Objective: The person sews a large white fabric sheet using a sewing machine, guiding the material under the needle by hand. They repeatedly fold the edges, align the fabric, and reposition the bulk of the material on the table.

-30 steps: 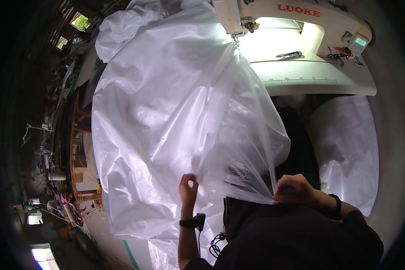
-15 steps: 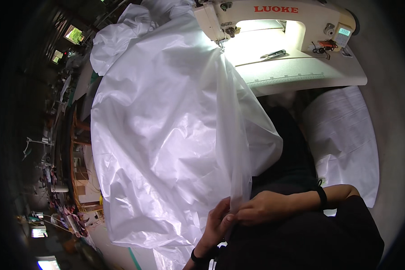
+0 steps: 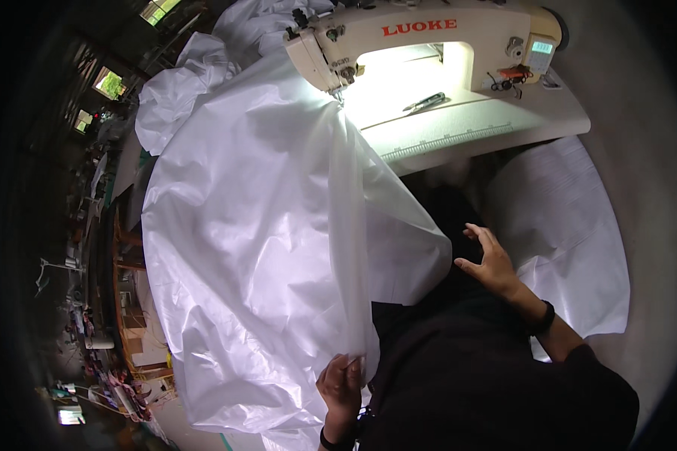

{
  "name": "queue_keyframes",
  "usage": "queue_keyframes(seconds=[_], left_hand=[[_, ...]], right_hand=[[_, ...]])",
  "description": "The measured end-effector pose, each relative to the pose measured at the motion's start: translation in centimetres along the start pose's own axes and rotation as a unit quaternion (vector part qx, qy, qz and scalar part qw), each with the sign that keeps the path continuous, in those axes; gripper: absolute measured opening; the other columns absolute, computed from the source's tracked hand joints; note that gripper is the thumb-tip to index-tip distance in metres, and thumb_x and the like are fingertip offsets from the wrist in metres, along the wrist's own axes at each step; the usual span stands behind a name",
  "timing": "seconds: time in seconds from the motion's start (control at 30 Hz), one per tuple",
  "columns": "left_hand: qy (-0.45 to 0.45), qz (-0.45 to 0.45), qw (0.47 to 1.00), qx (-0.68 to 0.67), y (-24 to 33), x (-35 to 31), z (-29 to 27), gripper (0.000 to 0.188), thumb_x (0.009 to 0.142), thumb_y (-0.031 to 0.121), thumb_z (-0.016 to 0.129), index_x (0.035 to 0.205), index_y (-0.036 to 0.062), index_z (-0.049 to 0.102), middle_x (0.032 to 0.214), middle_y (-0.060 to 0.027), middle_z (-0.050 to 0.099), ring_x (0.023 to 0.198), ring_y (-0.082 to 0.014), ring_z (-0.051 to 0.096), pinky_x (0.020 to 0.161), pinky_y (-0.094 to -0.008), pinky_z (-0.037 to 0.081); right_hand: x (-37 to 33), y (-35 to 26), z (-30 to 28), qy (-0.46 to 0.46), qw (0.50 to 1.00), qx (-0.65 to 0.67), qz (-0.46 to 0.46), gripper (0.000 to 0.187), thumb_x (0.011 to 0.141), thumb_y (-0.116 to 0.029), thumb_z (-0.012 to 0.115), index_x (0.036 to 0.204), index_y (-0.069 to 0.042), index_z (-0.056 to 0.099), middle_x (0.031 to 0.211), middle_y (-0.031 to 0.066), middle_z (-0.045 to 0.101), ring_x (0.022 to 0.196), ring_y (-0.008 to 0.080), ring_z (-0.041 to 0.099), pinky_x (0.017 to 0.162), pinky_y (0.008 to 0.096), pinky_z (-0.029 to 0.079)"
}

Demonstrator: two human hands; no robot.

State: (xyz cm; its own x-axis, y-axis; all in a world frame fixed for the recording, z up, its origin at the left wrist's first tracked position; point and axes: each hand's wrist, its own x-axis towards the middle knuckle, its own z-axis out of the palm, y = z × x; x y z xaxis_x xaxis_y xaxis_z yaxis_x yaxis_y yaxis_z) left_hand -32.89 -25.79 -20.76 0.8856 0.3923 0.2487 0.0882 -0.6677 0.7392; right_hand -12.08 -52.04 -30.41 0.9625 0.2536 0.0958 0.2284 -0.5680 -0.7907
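Note:
A large sheet of shiny white plastic-like fabric spreads from the sewing machine down to my lap. Its folded edge runs from beneath the needle area toward me. At the lower end of that edge, my left hand pinches the fabric between curled fingers. My right hand is off the fabric, above my dark-clothed lap, with its fingers apart and nothing in them. The right edge of the sheet hangs just left of it.
Thread snips lie on the lit machine bed, which has a ruler scale along its front. An orange and black corded item rests at the machine's right. Another white sheet hangs on the right. Cluttered shelves stand left.
My right hand has let go of the fabric edge and moved up and to the right, its fingers opening. My left hand keeps its pinch. The whole view has shifted slightly.

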Motion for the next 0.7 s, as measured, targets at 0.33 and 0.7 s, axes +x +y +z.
queue_keyframes(seconds=[0.33,0.7], left_hand=[[-0.086,0.017,0.995,-0.039,2.5,2.1,-0.5,0.01,0.085,0.0,0.07,0.094,0.0021,0.066,0.077,-0.0132,0.067,0.062,-0.0278,0.065,0.056,-0.0342,0.05],[-0.243,0.065,0.954,-0.167,3.9,3.6,0.5,0.025,0.089,0.007,0.066,0.111,-0.0028,0.06,0.09,-0.0154,0.066,0.073,-0.0251,0.067,0.067,-0.0309,0.053]], right_hand=[[-5.2,-9.8,0.6,-0.127,0.883,0.14,-0.43,0.024,0.085,-0.023,0.074,0.074,-0.009,0.059,0.069,0.0044,0.062,0.059,0.0192,0.063,0.051,0.0327,0.053],[-3.1,-14.4,-1.0,-0.172,0.724,-0.034,-0.667,0.01,0.086,-0.019,0.066,0.09,-0.011,0.063,0.075,-0.0014,0.055,0.062,0.0082,0.058,0.05,0.0212,0.04]])
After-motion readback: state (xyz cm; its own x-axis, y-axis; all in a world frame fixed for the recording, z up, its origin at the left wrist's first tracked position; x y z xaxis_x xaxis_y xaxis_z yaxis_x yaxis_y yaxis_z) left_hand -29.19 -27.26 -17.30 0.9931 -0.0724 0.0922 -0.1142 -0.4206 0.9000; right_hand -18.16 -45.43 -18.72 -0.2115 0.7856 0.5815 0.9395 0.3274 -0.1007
